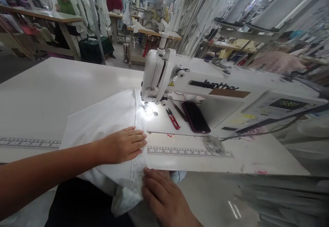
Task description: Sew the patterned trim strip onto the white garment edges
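White fabric (102, 117) lies on the sewing table, its folded right edge running up to the lit needle and presser foot (145, 108) of a white sewing machine (177, 73). My left hand (124, 144) rests flat on the cloth just in front of the needle, fingers stretched out toward the edge. At the table's front edge, my right hand (164, 194) has its fingers closed on the lower part of the same edge, where the fabric hangs down toward my lap. Its thumb is mostly hidden.
Red thread snips (173, 118), a dark slim tool (180, 112) and a phone (196, 116) lie under the machine arm. A clear round disc (214, 146) sits by the printed ruler (180, 150). Beyond are other sewing tables, hanging garments and people.
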The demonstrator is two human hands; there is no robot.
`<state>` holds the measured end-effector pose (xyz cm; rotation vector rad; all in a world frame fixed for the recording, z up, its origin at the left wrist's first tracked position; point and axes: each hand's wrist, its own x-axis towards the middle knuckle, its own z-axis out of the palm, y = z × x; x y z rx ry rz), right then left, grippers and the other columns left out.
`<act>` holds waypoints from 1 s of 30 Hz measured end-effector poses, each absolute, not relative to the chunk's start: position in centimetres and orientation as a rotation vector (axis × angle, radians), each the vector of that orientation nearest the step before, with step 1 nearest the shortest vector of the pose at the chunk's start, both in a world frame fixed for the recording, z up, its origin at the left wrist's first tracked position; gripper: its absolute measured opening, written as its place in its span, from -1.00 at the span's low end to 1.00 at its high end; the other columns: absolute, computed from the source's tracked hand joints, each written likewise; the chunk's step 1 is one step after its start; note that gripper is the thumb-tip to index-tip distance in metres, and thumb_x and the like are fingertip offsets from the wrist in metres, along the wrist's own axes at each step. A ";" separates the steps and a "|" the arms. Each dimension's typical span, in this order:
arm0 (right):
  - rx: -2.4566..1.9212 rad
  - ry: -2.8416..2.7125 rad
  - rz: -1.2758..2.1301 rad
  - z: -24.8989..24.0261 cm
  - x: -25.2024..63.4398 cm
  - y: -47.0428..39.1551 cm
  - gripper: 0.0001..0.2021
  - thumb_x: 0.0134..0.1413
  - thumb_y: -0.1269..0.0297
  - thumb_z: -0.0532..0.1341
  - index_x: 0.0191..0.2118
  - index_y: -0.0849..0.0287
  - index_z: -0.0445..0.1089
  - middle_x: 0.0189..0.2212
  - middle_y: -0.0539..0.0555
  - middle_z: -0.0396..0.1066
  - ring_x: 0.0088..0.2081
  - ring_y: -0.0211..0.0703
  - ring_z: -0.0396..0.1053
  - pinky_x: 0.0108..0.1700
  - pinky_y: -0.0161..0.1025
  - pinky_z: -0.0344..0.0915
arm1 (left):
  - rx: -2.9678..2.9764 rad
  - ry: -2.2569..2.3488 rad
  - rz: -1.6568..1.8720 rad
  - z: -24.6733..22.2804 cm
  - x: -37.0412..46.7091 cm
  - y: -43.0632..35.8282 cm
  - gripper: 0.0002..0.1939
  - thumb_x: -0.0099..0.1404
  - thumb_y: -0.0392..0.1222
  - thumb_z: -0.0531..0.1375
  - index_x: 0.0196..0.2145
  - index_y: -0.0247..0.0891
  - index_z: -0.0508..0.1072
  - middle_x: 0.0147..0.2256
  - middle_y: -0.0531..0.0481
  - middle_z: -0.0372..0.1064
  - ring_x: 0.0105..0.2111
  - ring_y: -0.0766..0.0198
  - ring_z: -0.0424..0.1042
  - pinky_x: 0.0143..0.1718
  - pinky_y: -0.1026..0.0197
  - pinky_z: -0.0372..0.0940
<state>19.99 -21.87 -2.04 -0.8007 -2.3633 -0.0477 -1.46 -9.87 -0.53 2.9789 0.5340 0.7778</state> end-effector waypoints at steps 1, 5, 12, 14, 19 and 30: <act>-0.797 -2.366 -0.045 -1.8 20.1 -21.5 -0.80 0.30 0.49 0.05 -0.21 0.30 0.44 -0.21 0.15 0.53 0.02 -0.02 0.42 0.06 -0.12 0.40 | 2.982 0.527 0.782 -0.5 -1.5 -9.3 -0.72 0.38 -0.25 0.10 0.01 -0.32 0.44 -0.02 -0.15 0.45 0.05 0.12 0.40 0.17 -0.01 0.25; -0.816 -2.406 -0.006 -0.9 20.4 -20.0 -0.72 0.35 0.46 -0.02 -0.11 0.34 0.44 -0.11 0.15 0.51 0.02 -0.05 0.41 0.07 -0.11 0.40 | 3.013 0.471 0.813 -0.6 -1.4 -7.1 -0.73 0.37 -0.26 0.11 0.00 -0.32 0.43 -0.04 -0.15 0.46 0.02 0.12 0.41 0.15 0.01 0.29; -0.909 -2.516 0.039 0.9 20.9 -17.4 -0.66 0.35 0.48 -0.09 -0.02 0.35 0.41 0.03 0.17 0.43 0.09 -0.03 0.33 0.08 -0.12 0.36 | 3.008 0.413 0.762 -0.2 -1.5 -3.1 -0.79 0.36 -0.29 0.11 -0.06 -0.29 0.42 -0.14 -0.12 0.46 -0.07 0.16 0.40 0.03 0.06 0.35; -0.920 -2.533 0.050 0.9 20.9 -16.5 -0.68 0.34 0.48 -0.06 -0.02 0.36 0.41 0.03 0.18 0.43 0.10 -0.01 0.31 0.07 -0.12 0.35 | 3.004 0.427 0.734 -0.1 -1.5 -2.0 -0.83 0.36 -0.29 0.11 -0.12 -0.29 0.43 -0.22 -0.10 0.47 -0.15 0.18 0.41 -0.04 0.08 0.36; -0.904 -2.565 0.038 0.7 20.9 -13.9 -0.72 0.30 0.49 0.00 -0.02 0.40 0.40 0.02 0.22 0.43 0.09 0.01 0.30 0.05 -0.12 0.34 | 3.022 0.477 0.778 -0.1 -1.4 0.7 -0.86 0.38 -0.28 0.07 -0.20 -0.28 0.42 -0.27 -0.07 0.47 -0.21 0.22 0.41 -0.09 0.14 0.36; -0.998 -2.625 0.027 1.1 19.9 -9.2 -0.78 0.25 0.47 0.11 -0.06 0.35 0.43 0.02 0.19 0.43 0.02 0.01 0.34 -0.04 -0.09 0.38 | 3.192 0.522 0.828 0.0 -1.5 6.0 -0.75 0.39 -0.29 0.02 -0.43 -0.31 0.38 -0.42 -0.08 0.40 -0.30 0.23 0.40 -0.26 0.25 0.34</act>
